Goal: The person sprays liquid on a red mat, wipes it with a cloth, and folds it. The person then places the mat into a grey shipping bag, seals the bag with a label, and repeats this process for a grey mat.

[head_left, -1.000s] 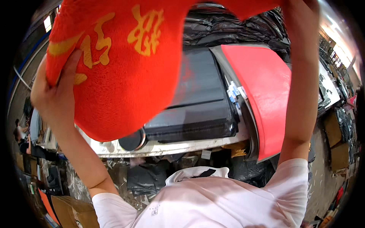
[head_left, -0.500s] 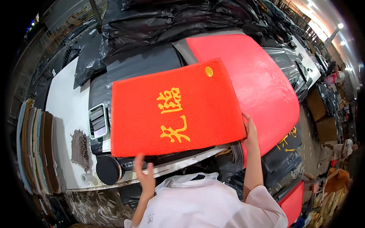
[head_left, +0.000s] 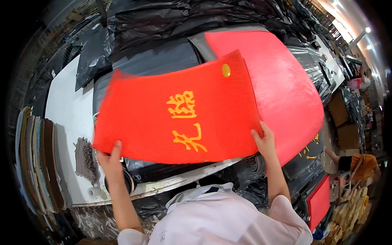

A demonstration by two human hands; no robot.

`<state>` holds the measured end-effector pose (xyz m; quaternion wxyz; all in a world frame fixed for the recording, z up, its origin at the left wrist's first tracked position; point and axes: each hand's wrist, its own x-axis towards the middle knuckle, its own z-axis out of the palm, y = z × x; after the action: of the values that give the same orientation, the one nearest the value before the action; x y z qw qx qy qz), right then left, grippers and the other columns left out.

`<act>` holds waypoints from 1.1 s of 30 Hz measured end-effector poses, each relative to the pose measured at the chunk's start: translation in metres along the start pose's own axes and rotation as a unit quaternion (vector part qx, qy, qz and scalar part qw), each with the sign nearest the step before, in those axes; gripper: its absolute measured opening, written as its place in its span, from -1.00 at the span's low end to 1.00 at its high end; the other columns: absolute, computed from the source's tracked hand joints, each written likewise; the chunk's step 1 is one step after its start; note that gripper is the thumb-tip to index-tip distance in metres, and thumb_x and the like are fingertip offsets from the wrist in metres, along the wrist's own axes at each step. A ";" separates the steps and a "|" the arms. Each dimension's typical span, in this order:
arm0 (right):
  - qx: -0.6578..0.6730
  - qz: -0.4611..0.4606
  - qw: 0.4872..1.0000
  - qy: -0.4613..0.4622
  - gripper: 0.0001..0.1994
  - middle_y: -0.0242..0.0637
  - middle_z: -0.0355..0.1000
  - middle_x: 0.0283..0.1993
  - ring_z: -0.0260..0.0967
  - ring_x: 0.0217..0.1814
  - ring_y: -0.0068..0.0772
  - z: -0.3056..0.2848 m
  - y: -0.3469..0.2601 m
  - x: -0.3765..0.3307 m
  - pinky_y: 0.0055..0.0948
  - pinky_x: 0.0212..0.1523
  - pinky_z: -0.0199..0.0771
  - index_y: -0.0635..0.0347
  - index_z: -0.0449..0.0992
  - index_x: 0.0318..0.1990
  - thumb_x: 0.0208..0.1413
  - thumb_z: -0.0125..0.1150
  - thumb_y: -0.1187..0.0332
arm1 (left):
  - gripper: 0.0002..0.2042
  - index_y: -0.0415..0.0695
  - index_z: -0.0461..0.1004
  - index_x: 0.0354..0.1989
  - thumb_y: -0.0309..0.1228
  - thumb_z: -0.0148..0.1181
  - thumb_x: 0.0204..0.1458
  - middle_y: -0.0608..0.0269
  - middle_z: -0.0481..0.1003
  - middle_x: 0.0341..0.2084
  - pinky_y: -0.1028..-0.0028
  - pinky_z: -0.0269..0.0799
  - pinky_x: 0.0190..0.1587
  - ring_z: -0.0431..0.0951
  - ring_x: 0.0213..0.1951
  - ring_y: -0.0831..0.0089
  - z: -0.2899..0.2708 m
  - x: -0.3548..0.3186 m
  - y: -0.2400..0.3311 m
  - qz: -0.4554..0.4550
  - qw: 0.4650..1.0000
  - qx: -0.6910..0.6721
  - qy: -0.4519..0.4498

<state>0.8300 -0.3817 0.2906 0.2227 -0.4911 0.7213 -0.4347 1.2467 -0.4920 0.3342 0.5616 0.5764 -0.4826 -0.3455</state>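
A red doormat [head_left: 139, 110] with yellow characters and a yellow oval is held up in front of me, its middle sagging and its far corners raised. My left hand [head_left: 110, 159] grips its near left corner, thumb on top. At the near right corner my right hand [head_left: 264, 141] pinches the edge, thumb on top and fingers underneath. Beneath the mat lies a stack covered in black plastic [head_left: 157, 61]. To the right, a large pinkish-red sheet [head_left: 286, 90] with a glossy surface lies partly behind the mat.
A white table [head_left: 61, 106] carries a grey shaggy piece [head_left: 85, 159] and a white roll [head_left: 96, 192]. Folded mats [head_left: 41, 159] stand upright at its left end. Black plastic bundles [head_left: 155, 20] are heaped along the back. At far right a person in orange [head_left: 363, 165] bends over.
My left hand has moved left from the near edge and taken hold of the near left corner. The doormat has been lifted and has shifted left; my right hand now has its thumb on top.
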 end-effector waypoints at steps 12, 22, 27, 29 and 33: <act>0.428 0.291 0.838 -0.174 -0.49 -0.18 0.22 0.24 0.14 0.28 -0.36 0.116 0.010 -0.063 -0.41 0.24 0.14 0.22 0.20 0.22 0.28 -0.31 0.05 | -0.49 -0.12 0.33 0.04 -0.38 0.25 -0.18 -0.09 0.18 0.20 0.19 0.30 0.12 0.23 0.21 0.03 0.097 -0.107 -0.023 0.220 0.681 0.397 -0.575; 0.121 -0.021 0.991 -0.055 -0.53 -0.07 0.38 -0.08 0.39 -0.11 -0.35 0.128 0.031 -0.062 -0.43 0.00 0.36 0.26 0.21 0.04 -0.05 0.23 0.55 | -0.56 -0.25 0.23 0.06 -0.47 0.17 -0.02 -0.10 0.40 -0.06 0.26 0.33 0.03 0.44 -0.04 0.07 -0.007 -0.064 -0.110 -0.130 0.962 0.042 -0.236; 0.038 0.043 0.981 -0.187 -0.49 -0.21 0.28 0.22 0.15 0.28 -0.26 0.112 -0.016 -0.061 -0.41 0.24 0.11 0.18 0.23 0.23 0.08 0.11 0.48 | -0.47 -0.32 0.18 0.06 -0.44 0.22 -0.09 -0.20 0.47 -0.23 0.28 0.44 -0.14 0.53 -0.16 0.05 0.013 -0.049 -0.066 -0.018 0.938 0.169 -0.303; 0.061 0.063 0.956 -0.279 -0.59 -0.20 0.29 0.20 0.17 0.27 -0.22 0.109 -0.039 -0.052 -0.38 0.24 0.12 0.18 0.31 0.17 0.14 0.09 0.37 | -0.45 -0.32 0.19 0.10 -0.34 0.22 -0.05 -0.16 0.46 -0.13 0.27 0.43 -0.13 0.53 -0.20 0.07 0.054 -0.069 0.001 -0.035 0.829 0.375 -0.413; 0.306 0.263 0.888 -0.219 -0.61 -0.02 0.38 -0.05 0.38 -0.03 -0.28 0.084 -0.057 -0.032 -0.37 -0.03 0.37 0.35 0.40 -0.01 0.06 0.20 0.29 | -0.38 -0.36 0.16 0.17 -0.17 0.13 0.03 -0.25 0.42 -0.07 0.20 0.40 -0.10 0.50 -0.25 -0.04 0.093 -0.123 -0.001 0.331 0.835 0.123 -0.423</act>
<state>0.9361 -0.3948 0.2918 0.6206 -0.2734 0.5884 -0.4404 1.1227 -0.4052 0.3035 0.3083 0.2443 -0.8736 -0.2865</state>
